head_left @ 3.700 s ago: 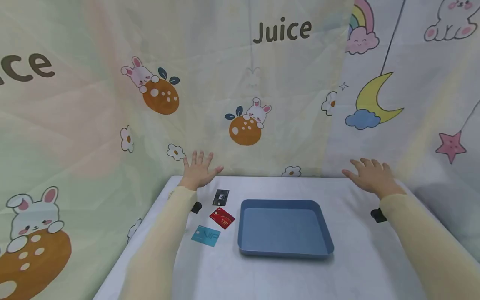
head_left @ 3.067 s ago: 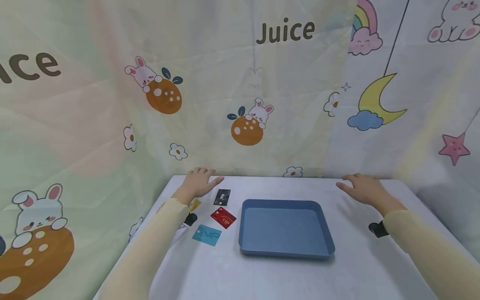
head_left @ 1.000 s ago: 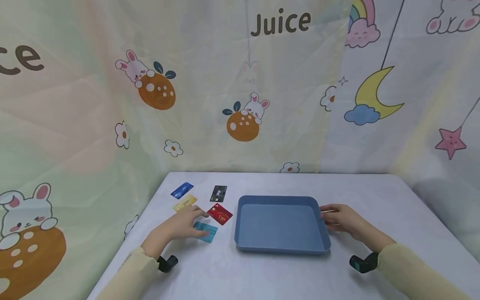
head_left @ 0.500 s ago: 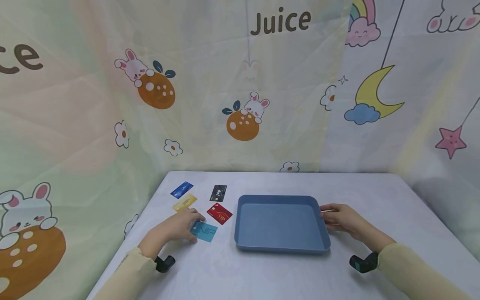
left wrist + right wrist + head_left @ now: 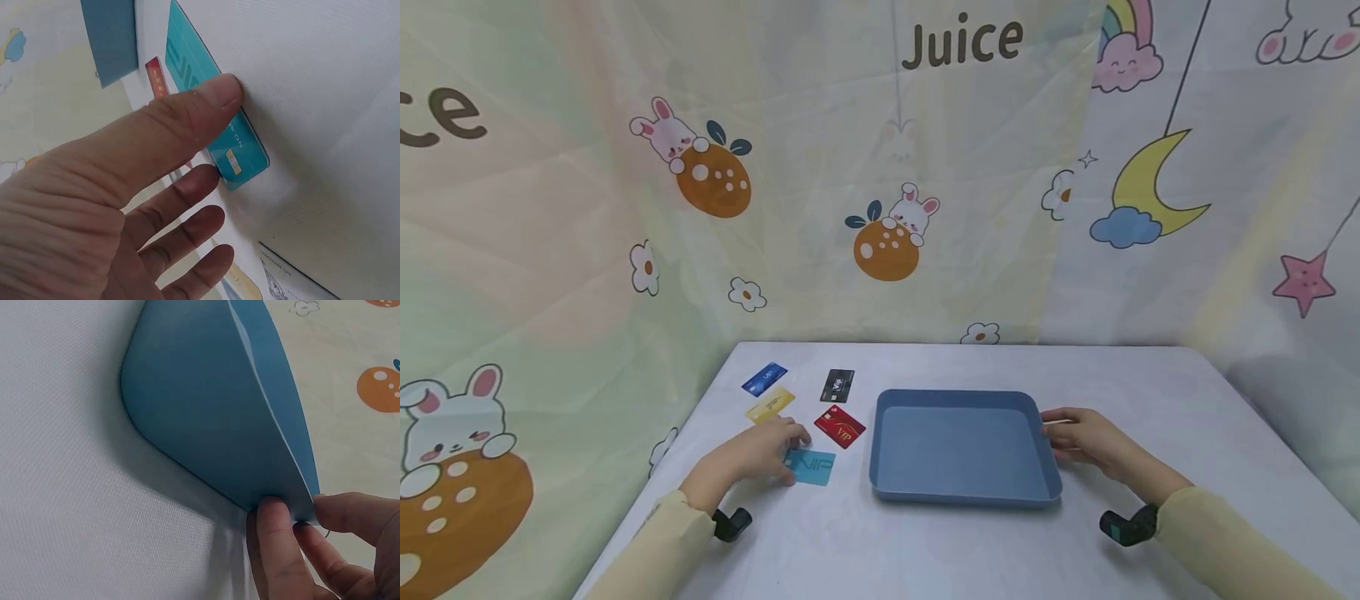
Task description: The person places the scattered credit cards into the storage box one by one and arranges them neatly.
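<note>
A teal VIP card (image 5: 812,467) lies at the left of the table, its chip end between the thumb and fingers of my left hand (image 5: 751,457). In the left wrist view the thumb crosses the card's face and a fingertip sits at its far edge, the other fingers spread below. My right hand (image 5: 1086,437) holds the right side of a shallow blue tray (image 5: 967,503). The right wrist view has one finger against the tray's outer wall (image 5: 206,406) and another at its rim. The tray stands flat with nothing in it.
Beyond the left hand lie a red VIP card (image 5: 840,427), a black one (image 5: 837,386), a yellow one (image 5: 770,405) and a blue one (image 5: 764,379). A pale card (image 5: 294,281), hidden in the head view, shows low in the left wrist view. Printed cloth walls enclose the table.
Both hands have come down from above the far edge, the left to the teal card, the right to the tray. The teal card has turned slightly; the tray has stayed put.
</note>
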Demonstrator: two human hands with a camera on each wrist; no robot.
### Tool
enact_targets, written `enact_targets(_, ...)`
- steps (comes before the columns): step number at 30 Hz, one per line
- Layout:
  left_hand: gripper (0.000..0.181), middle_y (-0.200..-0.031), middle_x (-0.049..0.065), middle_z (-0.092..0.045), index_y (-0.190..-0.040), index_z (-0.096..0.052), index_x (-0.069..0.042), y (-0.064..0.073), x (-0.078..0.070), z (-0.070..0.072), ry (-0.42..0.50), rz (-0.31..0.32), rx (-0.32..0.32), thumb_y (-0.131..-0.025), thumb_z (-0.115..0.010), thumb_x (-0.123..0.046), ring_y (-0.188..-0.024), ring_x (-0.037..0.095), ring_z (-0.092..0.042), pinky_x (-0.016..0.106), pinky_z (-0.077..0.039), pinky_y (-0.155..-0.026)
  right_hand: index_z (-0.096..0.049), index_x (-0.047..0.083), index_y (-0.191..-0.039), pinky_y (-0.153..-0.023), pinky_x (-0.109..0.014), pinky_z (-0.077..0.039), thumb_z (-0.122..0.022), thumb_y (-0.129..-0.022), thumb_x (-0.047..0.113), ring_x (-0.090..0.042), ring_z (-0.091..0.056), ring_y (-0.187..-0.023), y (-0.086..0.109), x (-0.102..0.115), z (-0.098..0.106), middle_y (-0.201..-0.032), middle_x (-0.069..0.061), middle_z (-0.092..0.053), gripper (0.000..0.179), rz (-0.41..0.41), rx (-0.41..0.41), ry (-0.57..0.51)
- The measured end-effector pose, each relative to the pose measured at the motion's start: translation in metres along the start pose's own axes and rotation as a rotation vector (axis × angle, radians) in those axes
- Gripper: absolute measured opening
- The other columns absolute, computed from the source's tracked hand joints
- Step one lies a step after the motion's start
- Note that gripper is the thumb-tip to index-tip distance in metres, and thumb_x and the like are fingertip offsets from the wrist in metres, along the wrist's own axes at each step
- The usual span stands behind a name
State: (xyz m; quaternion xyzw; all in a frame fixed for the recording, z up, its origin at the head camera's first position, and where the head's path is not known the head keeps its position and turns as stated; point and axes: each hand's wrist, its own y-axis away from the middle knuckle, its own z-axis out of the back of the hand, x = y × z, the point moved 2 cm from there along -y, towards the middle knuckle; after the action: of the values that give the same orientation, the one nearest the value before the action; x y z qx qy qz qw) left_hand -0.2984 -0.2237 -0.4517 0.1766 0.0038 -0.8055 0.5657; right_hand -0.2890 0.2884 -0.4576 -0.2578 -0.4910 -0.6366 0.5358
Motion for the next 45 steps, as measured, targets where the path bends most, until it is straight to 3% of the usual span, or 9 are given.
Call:
enact_targets(13, 0.051, -0.103, -0.003, -0.062, -0.115, -0.068, -0.021, 0.003, 0.001, 0.000, 0.015, 0.062, 0.051, -0.072, -0.094, -0.027, -0.096, 0.017, -0.057, 0.046, -0.056, -0.094, -0.042, -0.014, -0.146, -0.079, -0.030, -0.062, -0.063, -0.101, 0.016, -0.015, -0.069, -0.092, 0.002, -0.002, 0.001, -0.122, -0.023, -0.067, 0.057, 0.014, 0.010, -0.018)
enact_targets(27, 0.049, -0.101, -0.003, -0.058, -0.112, -0.065, -0.017, 0.001, 0.001, -0.003, 0.021, 0.037, 0.037, -0.072, -0.093, -0.025, -0.096, 0.017, -0.054, 0.044, -0.055, -0.094, -0.042, -0.013, -0.146, -0.080, -0.030, -0.061, -0.063, -0.102, 0.017, -0.015, -0.067, -0.092, 0.001, -0.004, 0.002, -0.122, -0.021, -0.067, 0.058, 0.014, 0.017, -0.019)
enact_targets(35, 0.052, -0.107, -0.005, -0.063, -0.120, -0.066, -0.019, -0.002, -0.003, 0.003, 0.064, -0.058, 0.004, -0.076, -0.092, -0.027, -0.099, 0.014, -0.057, 0.044, -0.056, -0.096, -0.043, -0.012, -0.146, -0.079, -0.029, -0.061, -0.065, -0.101, 0.017, -0.015, -0.068, -0.093, -0.001, -0.006, 0.003, -0.123, -0.021, -0.067, 0.058, 0.002, 0.013, -0.018)
enact_targets(45, 0.048, -0.117, -0.002, -0.066, -0.122, -0.067, -0.019, -0.001, -0.015, 0.012, 0.039, -0.150, -0.060, -0.079, -0.088, -0.029, -0.107, 0.017, -0.059, 0.045, -0.056, -0.095, -0.043, -0.014, -0.145, -0.080, -0.030, -0.061, -0.062, -0.102, 0.016, -0.015, -0.067, -0.094, 0.002, -0.001, 0.001, -0.123, -0.023, -0.066, 0.056, 0.015, 0.014, -0.011)
